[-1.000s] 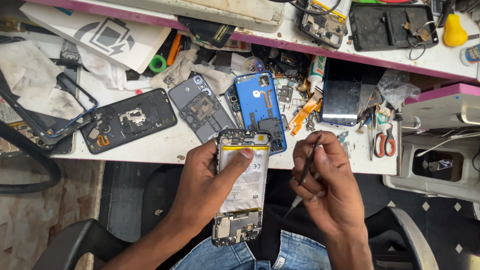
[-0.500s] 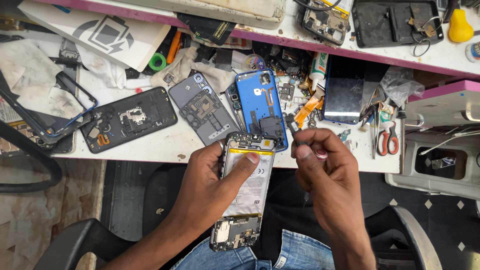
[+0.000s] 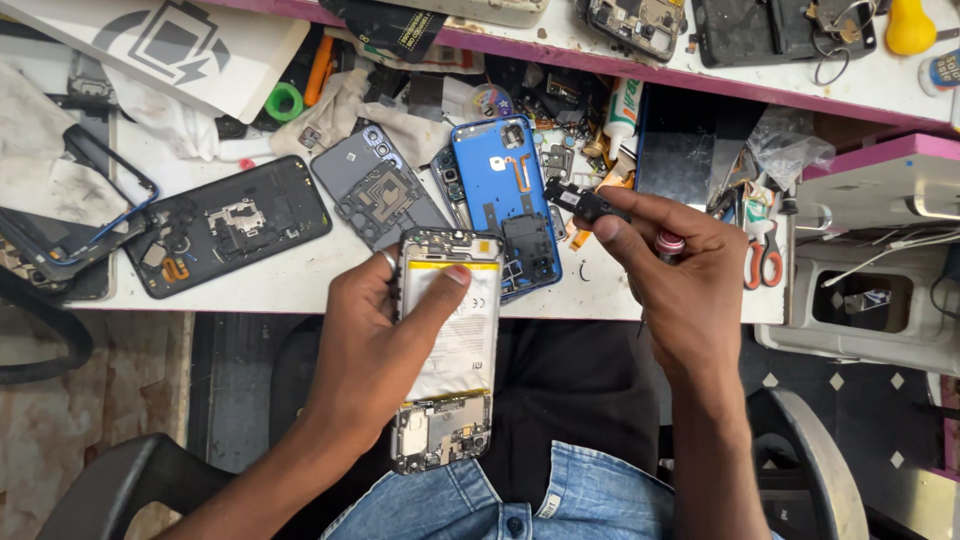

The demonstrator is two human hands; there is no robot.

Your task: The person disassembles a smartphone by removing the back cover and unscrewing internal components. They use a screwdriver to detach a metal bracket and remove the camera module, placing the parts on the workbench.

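Observation:
My left hand [image 3: 375, 345] grips an opened phone [image 3: 447, 350] with its back off, thumb pressed on the pale battery, circuit board showing at the near end. My right hand [image 3: 675, 275] reaches over the bench edge and pinches a small black part [image 3: 585, 203] between thumb and forefinger. A screwdriver with a pink-ringed cap [image 3: 669, 243] is tucked between the fingers of the same hand. The black part hovers just right of a blue phone back cover [image 3: 507, 195] lying on the white bench.
The bench [image 3: 300, 275] carries a black phone back [image 3: 225, 232], a grey phone back [image 3: 375, 190], a dark phone screen [image 3: 672, 150], red-handled scissors [image 3: 765, 250], a green tape ring [image 3: 284, 101], cloths and several loose parts. A pink-edged shelf [image 3: 700, 80] runs behind.
My right hand has moved up from beside the phone to over the bench and now pinches a small black part. The left hand keeps the phone steady.

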